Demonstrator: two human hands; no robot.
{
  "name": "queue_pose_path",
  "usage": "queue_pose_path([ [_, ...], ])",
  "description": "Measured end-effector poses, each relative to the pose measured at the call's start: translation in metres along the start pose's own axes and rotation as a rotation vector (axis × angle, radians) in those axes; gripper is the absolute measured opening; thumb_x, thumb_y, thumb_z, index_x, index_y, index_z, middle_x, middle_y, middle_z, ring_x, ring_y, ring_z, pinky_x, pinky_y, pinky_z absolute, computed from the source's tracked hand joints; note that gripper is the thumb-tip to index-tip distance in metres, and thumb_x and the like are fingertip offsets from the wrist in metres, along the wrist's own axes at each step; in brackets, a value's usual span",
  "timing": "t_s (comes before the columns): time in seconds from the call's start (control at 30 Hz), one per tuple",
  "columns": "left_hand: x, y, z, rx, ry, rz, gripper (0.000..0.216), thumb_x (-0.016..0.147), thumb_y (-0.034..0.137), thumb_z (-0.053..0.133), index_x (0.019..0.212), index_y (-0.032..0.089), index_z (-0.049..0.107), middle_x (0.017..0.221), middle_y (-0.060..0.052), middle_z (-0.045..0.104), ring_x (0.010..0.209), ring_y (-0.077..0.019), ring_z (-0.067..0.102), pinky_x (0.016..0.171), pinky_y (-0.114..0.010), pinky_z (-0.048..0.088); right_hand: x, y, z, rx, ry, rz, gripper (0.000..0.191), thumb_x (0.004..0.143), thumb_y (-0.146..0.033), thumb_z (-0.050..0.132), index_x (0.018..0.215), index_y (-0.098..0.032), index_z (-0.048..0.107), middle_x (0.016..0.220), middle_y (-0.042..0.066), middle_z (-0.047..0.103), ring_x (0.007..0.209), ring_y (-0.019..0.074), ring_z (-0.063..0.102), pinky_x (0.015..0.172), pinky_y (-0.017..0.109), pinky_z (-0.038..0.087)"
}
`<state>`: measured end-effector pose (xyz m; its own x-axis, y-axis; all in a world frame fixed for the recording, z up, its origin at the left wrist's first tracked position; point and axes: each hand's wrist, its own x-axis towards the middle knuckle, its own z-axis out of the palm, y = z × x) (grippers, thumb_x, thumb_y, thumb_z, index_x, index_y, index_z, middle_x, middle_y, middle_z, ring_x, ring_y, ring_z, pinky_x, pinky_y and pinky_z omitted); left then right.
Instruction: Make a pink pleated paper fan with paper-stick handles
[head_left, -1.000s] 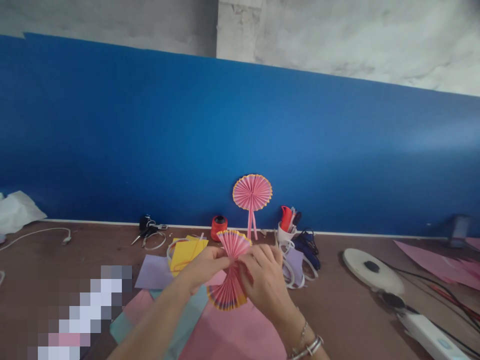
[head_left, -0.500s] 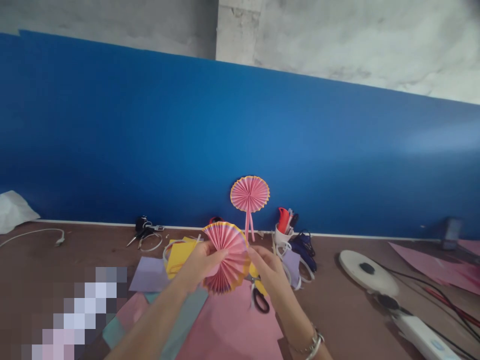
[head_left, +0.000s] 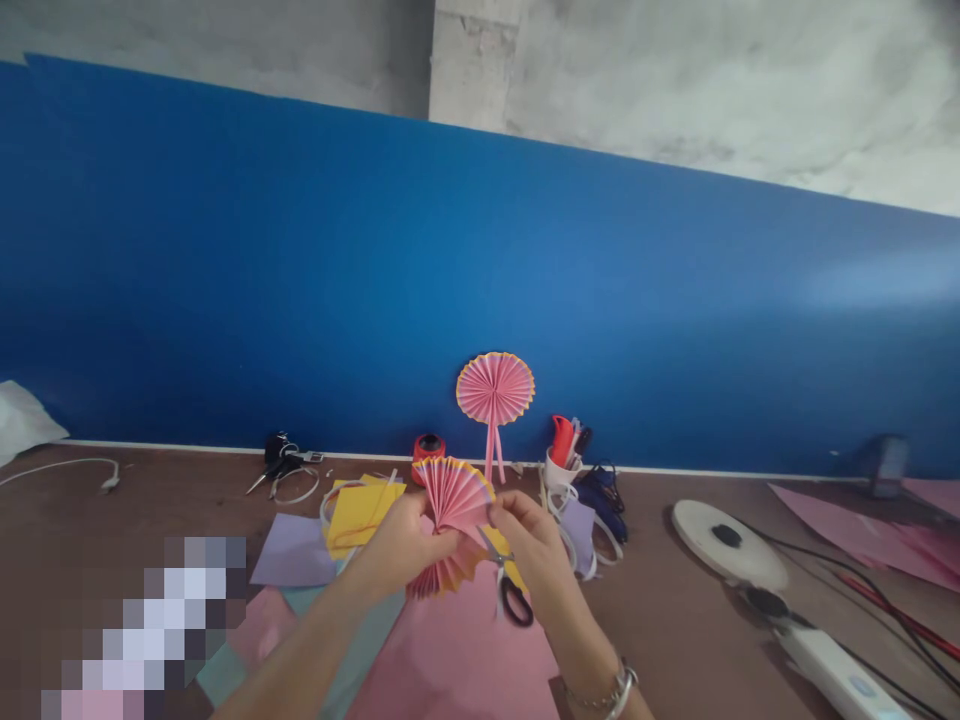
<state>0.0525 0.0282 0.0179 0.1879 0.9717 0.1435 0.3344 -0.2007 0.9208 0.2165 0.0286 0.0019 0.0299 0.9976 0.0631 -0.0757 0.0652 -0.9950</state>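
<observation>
Paper fan (head_left: 459, 495) has opened up along its edge on the right: 0.5 seconds ago its folds met there in a nearly round shape, and now the upper folds stand lifted away from the lower, with a gap between them. 1 second ago it looked more like a bow tie, spread above and below a narrow middle. I judge from this that the 2 edges on that side are not fastened together, so the circle is not closed.

The fan hangs between the hands, above a large pink sheet (head_left: 457, 660). The left hand (head_left: 399, 548) grips its left side, thumb laid over the folds near the middle. The right hand (head_left: 531, 535) pinches the upper right corner between thumb and fingertips.

Counting: 2 hands and 2 fans, the other being a finished-looking standing fan (head_left: 496, 388) in front of the blue panel (head_left: 300, 270), with 2 pink strips below it. There is 1 pair of black-handled scissors (head_left: 506, 596) by the right wrist (hidden from sight 1 second ago), 1 red spool (head_left: 429, 454) behind the held fan, and 1 white cup (head_left: 558, 470) of pens, too bunched to count. I see 2 pieces of purple paper (head_left: 295, 550), well apart, and 1 round white disc (head_left: 759, 560) to the right.
</observation>
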Motion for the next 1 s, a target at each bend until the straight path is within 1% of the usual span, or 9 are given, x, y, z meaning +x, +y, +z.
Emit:
queue_pose_path([
  [0.1, 0.003, -0.008, 0.003, 0.077, 0.018, 0.009, 0.008, 0.067, 0.018, 0.053, 0.069, 0.014, 0.060, 0.067, -0.001, 0.064, 0.069, -0.0185, 0.060, 0.058, -0.023, 0.042, -0.001, -0.001, 0.001, -0.048, 0.029, -0.044, 0.023, 0.067, -0.038, 0.063, 0.066, -0.018, 0.053, 0.059, -0.004, 0.047, 0.053, 0.0097, 0.038, 0.051, 0.022, 0.031],
  [0.17, 0.004, -0.012, 0.004, 0.113, 0.018, 0.015, 0.008, 0.066, 0.019, 0.055, 0.068, 0.015, 0.061, 0.063, 0.000, 0.063, 0.064, -0.0166, 0.058, 0.055, -0.022, 0.040, -0.002, -0.001, 0.002, -0.078, 0.043, -0.079, 0.022, 0.069, -0.038, 0.061, 0.066, -0.018, 0.053, 0.060, -0.004, 0.047, 0.054, 0.0102, 0.038, 0.052, 0.022, 0.032],
  [0.3, 0.004, -0.011, 0.003, 0.106, -0.046, 0.023, 0.010, 0.064, 0.024, 0.060, 0.067, 0.015, 0.063, 0.058, 0.001, 0.061, 0.056, -0.0146, 0.055, 0.051, -0.021, 0.038, -0.003, -0.002, 0.001, -0.130, 0.060, -0.124, 0.020, 0.072, -0.036, 0.058, 0.067, -0.018, 0.052, 0.059, -0.004, 0.046, 0.054, 0.0103, 0.038, 0.052, 0.022, 0.032],
  [0.43, 0.003, -0.002, 0.000, 0.019, -0.031, 0.034, 0.018, 0.070, 0.029, 0.058, 0.077, 0.015, 0.066, 0.068, -0.002, 0.067, 0.065, -0.0181, 0.060, 0.055, -0.023, 0.043, -0.002, -0.004, 0.000, -0.151, 0.049, -0.082, 0.018, 0.070, -0.034, 0.057, 0.065, -0.018, 0.052, 0.059, -0.003, 0.049, 0.053, 0.0107, 0.041, 0.051, 0.022, 0.032],
  [0.6, 0.001, 0.003, -0.004, -0.050, -0.066, 0.013, 0.021, 0.070, 0.025, 0.057, 0.084, 0.014, 0.068, 0.073, -0.003, 0.069, 0.069, -0.0197, 0.063, 0.059, -0.024, 0.045, -0.001, -0.006, -0.001, -0.153, 0.068, -0.012, 0.016, 0.065, -0.032, 0.055, 0.061, -0.018, 0.051, 0.054, -0.005, 0.046, 0.050, 0.0095, 0.037, 0.050, 0.022, 0.030],
  [0.7, 0.000, 0.005, -0.005, -0.090, -0.072, 0.005, 0.024, 0.069, 0.024, 0.057, 0.087, 0.013, 0.069, 0.081, -0.003, 0.071, 0.077, -0.0214, 0.064, 0.067, -0.026, 0.047, -0.001, -0.007, -0.003, -0.175, 0.079, 0.009, 0.014, 0.064, -0.031, 0.053, 0.059, -0.018, 0.050, 0.052, -0.006, 0.043, 0.050, 0.0092, 0.036, 0.049, 0.021, 0.029],
  [0.8, 0.000, 0.006, -0.006, -0.122, -0.067, -0.002, 0.028, 0.070, 0.028, 0.060, 0.090, 0.012, 0.069, 0.089, -0.005, 0.072, 0.088, -0.0245, 0.064, 0.075, -0.027, 0.047, -0.001, -0.009, -0.004, -0.206, 0.084, 0.039, 0.015, 0.062, -0.032, 0.053, 0.057, -0.018, 0.050, 0.052, -0.005, 0.045, 0.051, 0.0098, 0.039, 0.050, 0.021, 0.030],
  [0.9, 0.002, 0.003, -0.007, -0.145, -0.036, -0.038, 0.031, 0.070, 0.035, 0.061, 0.088, 0.011, 0.068, 0.087, -0.007, 0.072, 0.088, -0.0257, 0.064, 0.074, -0.028, 0.047, -0.002, -0.012, -0.004, -0.211, 0.084, 0.064, 0.016, 0.060, -0.033, 0.054, 0.055, -0.018, 0.051, 0.052, -0.004, 0.047, 0.051, 0.0104, 0.041, 0.051, 0.022, 0.032],
  [1.0, 0.003, -0.001, -0.007, -0.145, -0.009, -0.037, 0.029, 0.070, 0.035, 0.061, 0.086, 0.011, 0.068, 0.085, -0.007, 0.071, 0.085, -0.0250, 0.064, 0.073, -0.029, 0.047, -0.002, -0.012, -0.003, -0.215, 0.082, 0.074, 0.016, 0.059, -0.033, 0.054, 0.054, -0.018, 0.052, 0.052, -0.002, 0.050, 0.051, 0.0107, 0.043, 0.052, 0.022, 0.033],
])
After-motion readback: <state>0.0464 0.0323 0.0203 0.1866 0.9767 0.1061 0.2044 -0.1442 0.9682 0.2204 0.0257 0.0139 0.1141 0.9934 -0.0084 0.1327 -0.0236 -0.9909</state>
